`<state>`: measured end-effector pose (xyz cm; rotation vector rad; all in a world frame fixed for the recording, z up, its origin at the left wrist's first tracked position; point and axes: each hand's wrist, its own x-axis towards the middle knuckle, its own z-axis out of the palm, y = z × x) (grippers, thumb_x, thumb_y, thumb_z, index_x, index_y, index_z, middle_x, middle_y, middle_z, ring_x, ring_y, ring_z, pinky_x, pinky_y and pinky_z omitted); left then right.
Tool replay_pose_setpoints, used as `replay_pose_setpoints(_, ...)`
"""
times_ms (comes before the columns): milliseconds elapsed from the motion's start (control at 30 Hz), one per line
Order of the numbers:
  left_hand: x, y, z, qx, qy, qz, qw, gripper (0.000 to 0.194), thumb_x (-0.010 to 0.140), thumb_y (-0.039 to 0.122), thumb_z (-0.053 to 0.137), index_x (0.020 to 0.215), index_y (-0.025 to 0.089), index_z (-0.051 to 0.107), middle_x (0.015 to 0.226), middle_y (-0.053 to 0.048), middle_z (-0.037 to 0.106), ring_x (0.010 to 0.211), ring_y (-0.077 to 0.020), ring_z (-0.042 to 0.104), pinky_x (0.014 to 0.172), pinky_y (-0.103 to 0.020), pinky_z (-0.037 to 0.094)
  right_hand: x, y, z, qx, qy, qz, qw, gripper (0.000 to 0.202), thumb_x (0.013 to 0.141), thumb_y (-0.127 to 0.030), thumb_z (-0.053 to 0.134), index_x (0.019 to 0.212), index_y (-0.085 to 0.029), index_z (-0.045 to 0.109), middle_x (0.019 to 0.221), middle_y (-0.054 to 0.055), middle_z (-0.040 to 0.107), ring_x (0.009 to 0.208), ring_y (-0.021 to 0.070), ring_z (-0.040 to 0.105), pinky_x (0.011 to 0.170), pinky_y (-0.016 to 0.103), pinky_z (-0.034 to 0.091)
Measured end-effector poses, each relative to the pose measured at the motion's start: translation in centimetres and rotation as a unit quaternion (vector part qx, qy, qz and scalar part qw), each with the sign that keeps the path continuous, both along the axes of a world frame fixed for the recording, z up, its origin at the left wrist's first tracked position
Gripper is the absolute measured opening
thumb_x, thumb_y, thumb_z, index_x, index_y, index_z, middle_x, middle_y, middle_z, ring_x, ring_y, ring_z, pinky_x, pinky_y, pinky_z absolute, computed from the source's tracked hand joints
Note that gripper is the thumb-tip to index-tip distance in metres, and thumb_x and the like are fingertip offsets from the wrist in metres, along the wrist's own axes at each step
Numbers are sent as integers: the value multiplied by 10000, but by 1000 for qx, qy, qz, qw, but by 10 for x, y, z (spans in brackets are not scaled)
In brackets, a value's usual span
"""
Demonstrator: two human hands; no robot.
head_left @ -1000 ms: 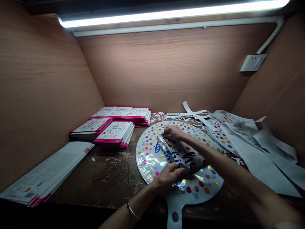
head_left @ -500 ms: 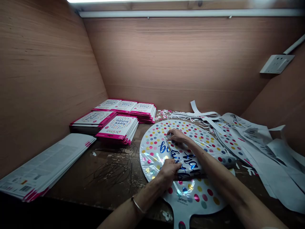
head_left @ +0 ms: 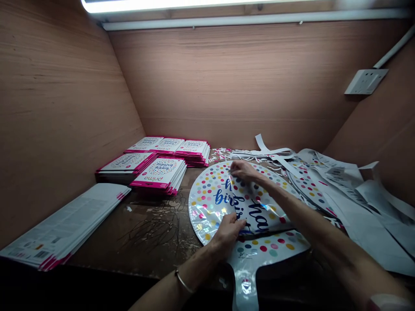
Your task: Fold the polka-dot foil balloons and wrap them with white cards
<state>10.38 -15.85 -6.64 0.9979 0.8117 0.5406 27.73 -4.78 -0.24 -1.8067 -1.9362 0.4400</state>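
A round dotted foil balloon [head_left: 207, 216] with blue lettering lies on the dark table, its pale neck [head_left: 245, 280] pointing toward me. A folded layer of similar dotted foil [head_left: 269, 207] rests on its right part. My left hand [head_left: 228, 231], below a thin bracelet, pinches the left edge of this layer near the lettering. Farther back, my right hand [head_left: 242, 171] has its fingers closed on the upper edge of the same foil. My right forearm crosses over the right side of the balloon.
Stacks of pink-and-white "prima" packets [head_left: 158, 172] stand at the back left. Flat printed cards [head_left: 68, 224] lie along the left edge. White strips [head_left: 272, 153], paper scraps [head_left: 222, 153] and more dotted foil sheets [head_left: 311, 188] are at the back and right. A socket [head_left: 366, 82] is on the wall.
My right hand has moved slightly back, and the foil layer is spread wider, with more blue lettering showing. My left hand stays near the same spot. The camera view has shifted slightly.
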Motion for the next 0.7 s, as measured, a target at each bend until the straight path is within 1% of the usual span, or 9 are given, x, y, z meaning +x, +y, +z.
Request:
replay_pose_setpoints(100,-15,17,28,273,105,-31,956,147,794,271,534,863,153,589,795,-42,629,768,-170,574,685,-255,460,20,-22,59,100,37,9,994,306,754,-166,524,1054,-126,568,888,33,621,739,137,564,639,220,434)
replay_pose_setpoints(167,-31,38,51,445,185,-52,875,136,825,249,476,849,165,580,778,-34,617,739,-163,559,694,-259,449,22,-50,92,222,54,55,972,247,773,-158,492,994,-125,597,881,28,613,746,137,564,658,233,440)
replay_pose_setpoints(233,-53,61,69,571,250,-93,776,137,825,259,482,820,160,576,794,-50,609,757,-177,560,729,-280,444,12,-86,104,331,29,112,937,162,807,-160,473,886,-136,612,829,27,593,732,131,554,661,242,440)
replay_pose_setpoints(333,-95,82,79,631,283,-178,700,169,810,316,535,810,163,605,860,-75,627,853,-202,582,784,-287,447,-18,-138,72,417,-71,188,886,226,866,-104,367,832,-144,587,771,47,558,716,136,521,638,260,438)
replay_pose_setpoints(400,-122,81,77,625,256,-192,712,201,828,339,527,793,173,635,860,-68,655,840,-187,607,769,-264,465,-40,-163,29,407,-140,237,871,249,863,-56,331,875,-110,574,797,92,556,771,172,510,640,287,441)
replay_pose_setpoints(500,-143,63,69,633,224,-42,739,270,880,332,463,774,173,654,809,-57,678,766,-162,627,720,-251,488,-62,-180,-32,314,-184,298,883,183,845,-69,386,904,-87,558,825,115,547,798,204,495,651,309,439)
replay_pose_setpoints(567,-138,50,60,657,224,29,719,308,905,348,414,873,161,656,874,-80,682,851,-181,624,776,-281,490,-70,-183,-58,262,-187,309,895,152,839,-83,414,900,-102,553,820,101,541,762,196,484,639,305,429)
replay_pose_setpoints(600,-130,46,54,676,230,16,700,337,909,376,399,960,151,644,968,-101,670,958,-205,599,849,-313,471,-72,-184,-65,248,-189,308,899,145,840,-86,419,894,-112,551,813,92,539,748,192,479,633,303,423)
replay_pose_setpoints(700,-98,46,32,709,301,-125,625,543,870,502,411,1223,101,512,1302,-170,469,1262,-293,351,1048,-456,272,-76,-189,-70,215,-208,306,904,140,838,-79,421,870,-134,546,813,77,544,750,191,478,629,298,408)
